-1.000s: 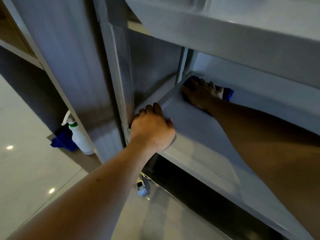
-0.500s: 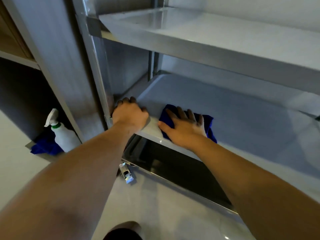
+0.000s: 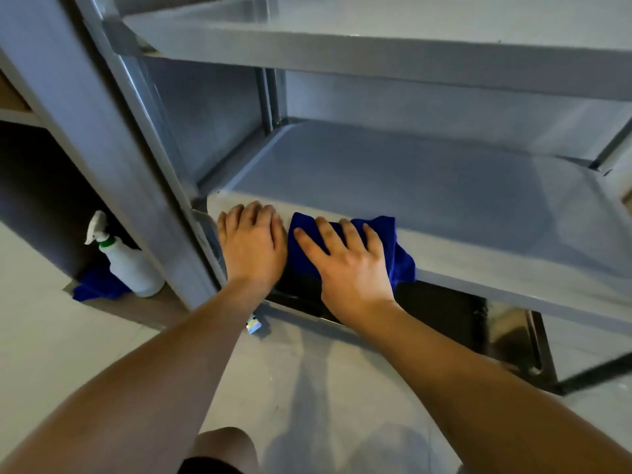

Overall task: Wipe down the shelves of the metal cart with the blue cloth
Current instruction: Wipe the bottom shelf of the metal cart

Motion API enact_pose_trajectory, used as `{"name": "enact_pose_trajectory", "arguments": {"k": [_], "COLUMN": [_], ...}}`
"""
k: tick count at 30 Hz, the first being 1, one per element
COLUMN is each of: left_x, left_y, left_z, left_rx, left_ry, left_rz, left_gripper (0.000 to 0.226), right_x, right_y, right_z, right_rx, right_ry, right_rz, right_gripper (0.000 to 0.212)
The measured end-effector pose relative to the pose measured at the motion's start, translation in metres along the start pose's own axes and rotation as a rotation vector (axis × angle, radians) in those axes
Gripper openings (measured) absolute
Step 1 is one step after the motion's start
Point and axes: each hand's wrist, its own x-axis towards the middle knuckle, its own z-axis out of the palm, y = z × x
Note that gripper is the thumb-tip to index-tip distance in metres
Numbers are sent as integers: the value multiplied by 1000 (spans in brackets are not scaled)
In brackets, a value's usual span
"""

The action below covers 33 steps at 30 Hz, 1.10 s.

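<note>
A pale floor (image 3: 51, 354) fills the bottom of the frame, and a grey metal cart (image 3: 444, 186) fills the top and right. The blue cloth (image 3: 393, 241) lies on the front edge of the cart's middle shelf (image 3: 410, 172), in the middle of the frame. The right hand (image 3: 345, 265) presses flat on the cloth, fingers straight and spread. The left hand (image 3: 253, 244) rests just beside it on the shelf's front left corner, fingers straight and close together. At the left, a white spray bottle (image 3: 126, 261) stands on the floor by another blue cloth (image 3: 95, 285).
</note>
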Motion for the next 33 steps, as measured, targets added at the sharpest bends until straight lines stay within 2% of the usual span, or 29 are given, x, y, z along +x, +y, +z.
{"name": "enact_pose_trajectory", "arguments": {"k": [2, 4, 7, 9, 14, 16, 19, 22, 27, 29, 32, 33], "left_x": [-25, -51, -85, -103, -127, -135, -146, -155, -146, -144, -154, -159], "left_y": [12, 18, 22, 27, 68, 94, 132, 161, 192, 196, 194, 192], "left_z": [4, 9, 23, 37, 94, 118, 152, 177, 201, 207, 213, 215], "left_rx": [-129, -218, -241, -234, -287, -324, -352, -316, -215, -219, -232, -225], "left_ry": [101, 138, 88, -3, -177, -198, -199, -234, -314, -329, -360, -378], "left_rz": [52, 96, 220, 267, 320, 257, 181, 282, 425, 462, 430, 432], "left_gripper": [32, 32, 35, 35, 37, 36, 33, 33, 32, 30, 30, 32], "right_x": [-19, -43, -90, -119, -163, -177, -198, -212, -219, -226, -246, -252], "right_y": [7, 20, 45, 60, 98, 117, 151, 183, 221, 220, 205, 200], "right_z": [5, 14, 37, 54, 79, 81, 84, 84, 98, 116, 147, 155], "right_rx": [-14, -49, -53, -4, 151, 169, 152, 64, 60, 81, 110, 108], "right_ry": [42, 64, 61, 46, 99, 78, 44, 94, 235, 156, -121, -168], "right_rz": [-41, -122, -233, -232, -63, -1, 123, 268, 544, 577, 497, 466], "right_gripper": [85, 84, 70, 69, 68, 74, 73, 75, 88, 89, 71, 64]}}
